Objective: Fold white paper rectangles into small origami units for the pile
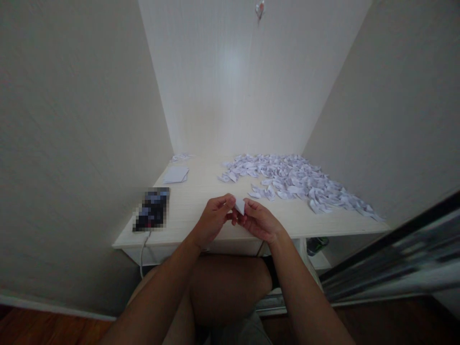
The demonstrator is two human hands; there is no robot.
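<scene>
A small piece of folded white paper (pixel 240 206) is pinched between my two hands, just above the front edge of the desk. My left hand (pixel 216 214) grips its left side with thumb and fingers. On the other side, my right hand (pixel 261 221) has its thumb and fingers closed on the paper's right edge. Part of the paper is hidden behind the fingers. Beyond my hands, a wide pile of folded white paper pieces (pixel 287 175) spreads over the right half of the desk. A stack of flat white paper sheets (pixel 176 175) lies at the left.
A blurred-out phone-like device (pixel 151 209) with a white cable (pixel 143 254) lies at the desk's left edge. More paper pieces (pixel 180 157) sit in the back left corner. Walls enclose three sides of the desk (pixel 201 191). A dark can (pixel 317 245) stands on a shelf below.
</scene>
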